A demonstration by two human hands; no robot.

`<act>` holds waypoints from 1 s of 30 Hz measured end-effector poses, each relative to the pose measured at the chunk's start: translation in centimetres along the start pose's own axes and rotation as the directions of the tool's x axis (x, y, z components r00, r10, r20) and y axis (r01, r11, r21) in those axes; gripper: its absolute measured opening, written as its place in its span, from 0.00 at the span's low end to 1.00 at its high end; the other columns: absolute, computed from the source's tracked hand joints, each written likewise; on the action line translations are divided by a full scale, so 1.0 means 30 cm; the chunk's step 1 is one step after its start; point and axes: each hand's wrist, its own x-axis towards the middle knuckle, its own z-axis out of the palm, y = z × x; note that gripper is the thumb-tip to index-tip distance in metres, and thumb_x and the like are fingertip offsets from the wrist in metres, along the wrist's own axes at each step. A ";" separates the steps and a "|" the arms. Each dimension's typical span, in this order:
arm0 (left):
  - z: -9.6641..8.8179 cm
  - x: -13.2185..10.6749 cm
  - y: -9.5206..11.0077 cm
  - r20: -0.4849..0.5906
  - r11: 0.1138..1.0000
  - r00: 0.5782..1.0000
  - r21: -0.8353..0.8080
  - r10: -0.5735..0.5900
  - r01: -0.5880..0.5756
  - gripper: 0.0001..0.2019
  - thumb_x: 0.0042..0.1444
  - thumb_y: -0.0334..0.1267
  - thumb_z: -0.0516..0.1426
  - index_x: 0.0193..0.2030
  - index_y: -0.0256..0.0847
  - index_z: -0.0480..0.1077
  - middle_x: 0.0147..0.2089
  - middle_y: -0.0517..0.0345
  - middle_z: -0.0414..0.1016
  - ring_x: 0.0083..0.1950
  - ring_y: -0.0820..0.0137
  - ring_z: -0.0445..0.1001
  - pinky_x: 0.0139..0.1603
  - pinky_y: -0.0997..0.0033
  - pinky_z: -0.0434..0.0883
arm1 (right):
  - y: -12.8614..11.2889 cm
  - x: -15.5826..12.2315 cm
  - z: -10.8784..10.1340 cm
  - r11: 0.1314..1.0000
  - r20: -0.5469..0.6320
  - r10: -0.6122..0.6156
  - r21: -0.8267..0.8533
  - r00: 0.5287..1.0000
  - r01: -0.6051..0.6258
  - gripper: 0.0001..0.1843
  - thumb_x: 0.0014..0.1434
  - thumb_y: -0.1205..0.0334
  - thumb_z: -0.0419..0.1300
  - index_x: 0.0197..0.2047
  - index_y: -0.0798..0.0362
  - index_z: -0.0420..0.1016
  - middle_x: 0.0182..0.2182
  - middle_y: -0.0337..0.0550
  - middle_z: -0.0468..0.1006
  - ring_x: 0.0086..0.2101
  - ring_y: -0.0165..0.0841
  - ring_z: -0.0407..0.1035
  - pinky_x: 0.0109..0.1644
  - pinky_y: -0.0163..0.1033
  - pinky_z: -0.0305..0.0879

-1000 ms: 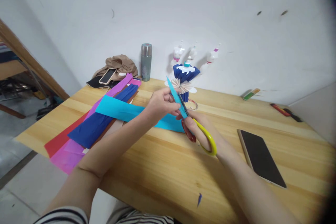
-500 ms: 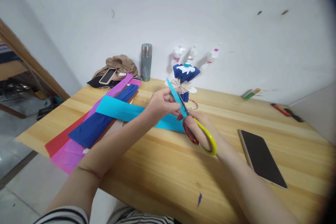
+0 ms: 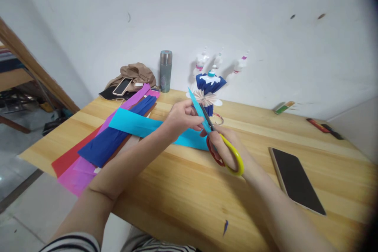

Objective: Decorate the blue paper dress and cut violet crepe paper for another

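Observation:
My left hand (image 3: 185, 116) pinches a narrow, pointed piece of light-blue paper (image 3: 195, 104), tilted upward in front of the scissors. In my right hand (image 3: 226, 143) are scissors (image 3: 236, 157) with one yellow and one red handle loop, their blades lying along the edge of that piece. A wide light-blue paper strip (image 3: 189, 140) lies on the table beneath both hands; whether it joins the held piece is hidden by my fingers. Just behind my hands stands a paper figure (image 3: 210, 84) with a dark blue pleated top and a cream pleated fan.
Coloured paper strips (image 3: 100, 149) lie at the left, near a brown cloth (image 3: 138, 73) with a phone (image 3: 122, 86) on it. A flask (image 3: 165, 71) stands by the wall. A tablet-like device (image 3: 297, 181) lies at the right. White bottle-like shapes (image 3: 202, 61) line the wall.
The view has shifted slightly. The scissor blades look a little wider apart along the paper; both hands keep their holds.

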 end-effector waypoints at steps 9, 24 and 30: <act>-0.101 0.013 0.053 -0.057 0.970 0.969 0.055 0.241 -0.238 0.12 0.44 0.30 0.66 0.38 0.33 0.75 0.24 0.62 0.75 0.25 0.76 0.74 0.23 0.80 0.67 | 0.042 0.024 -0.036 0.994 -0.069 0.112 0.008 0.991 -0.111 0.30 0.64 0.31 0.46 0.29 0.48 0.67 0.12 0.35 0.65 0.13 0.32 0.59 0.18 0.38 0.55; -0.133 0.005 0.042 0.265 0.837 0.797 -0.086 0.542 -0.541 0.11 0.51 0.43 0.71 0.33 0.38 0.79 0.45 0.51 0.80 0.43 0.66 0.83 0.41 0.71 0.80 | -0.018 0.014 0.087 0.659 0.479 0.404 -0.743 0.779 0.114 0.27 0.57 0.46 0.69 0.53 0.53 0.76 0.46 0.56 0.84 0.47 0.54 0.78 0.40 0.43 0.64; -0.152 0.030 0.033 0.423 0.789 0.696 -0.078 0.580 -0.609 0.15 0.57 0.50 0.67 0.32 0.39 0.81 0.43 0.48 0.80 0.44 0.65 0.81 0.49 0.62 0.81 | -0.019 0.002 0.140 0.632 0.474 0.392 -0.762 0.789 0.144 0.30 0.61 0.44 0.65 0.57 0.58 0.72 0.46 0.60 0.84 0.48 0.56 0.78 0.43 0.47 0.68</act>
